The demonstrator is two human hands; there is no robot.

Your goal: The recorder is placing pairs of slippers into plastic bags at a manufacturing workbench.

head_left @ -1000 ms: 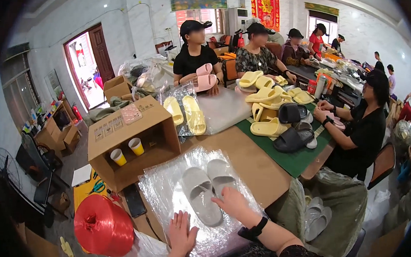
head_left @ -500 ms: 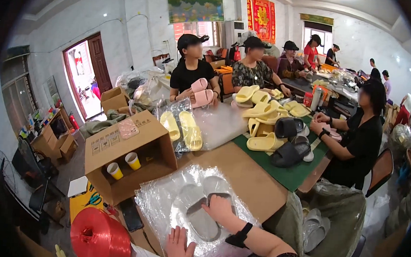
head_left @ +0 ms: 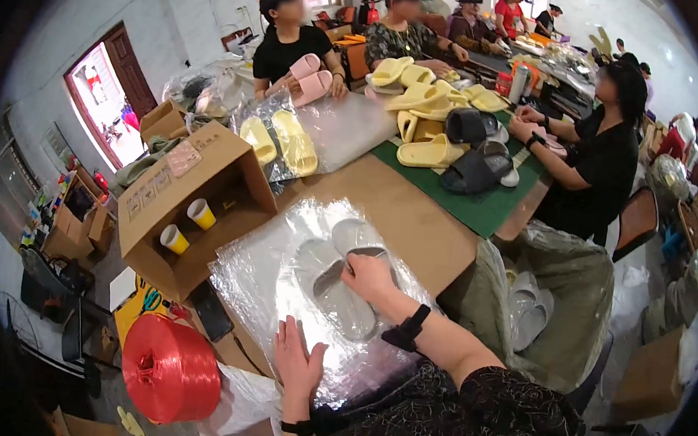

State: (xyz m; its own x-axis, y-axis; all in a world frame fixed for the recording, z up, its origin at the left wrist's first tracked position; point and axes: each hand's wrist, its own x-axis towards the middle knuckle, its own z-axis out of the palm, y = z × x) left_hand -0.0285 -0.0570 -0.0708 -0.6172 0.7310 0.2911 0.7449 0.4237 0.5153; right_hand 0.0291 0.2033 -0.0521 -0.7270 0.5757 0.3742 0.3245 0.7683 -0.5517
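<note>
A pair of light grey slippers (head_left: pixel 349 304) lies on a stack of clear plastic bags (head_left: pixel 254 272) in front of me; whether film covers them, I cannot tell for sure. My right hand (head_left: pixel 371 278) is closed at the strap of the right-hand slipper, its fingertips partly hidden. Flat on the plastic, left of the slippers, rests my left hand (head_left: pixel 299 360), fingers stretched out and holding nothing.
A cardboard box (head_left: pixel 204 233) with two yellow-and-white cups lies on its side at left, near a red twine roll (head_left: pixel 172 367). Yellow and dark slippers (head_left: pixel 432 103) are heaped ahead. A lined sack (head_left: pixel 472 297) stands at right. Several co-workers sit around.
The view has tilted down and shifted. My right hand has gone from spread over the slipper's strap to closed fingers there. My left hand stays flat on the plastic.
</note>
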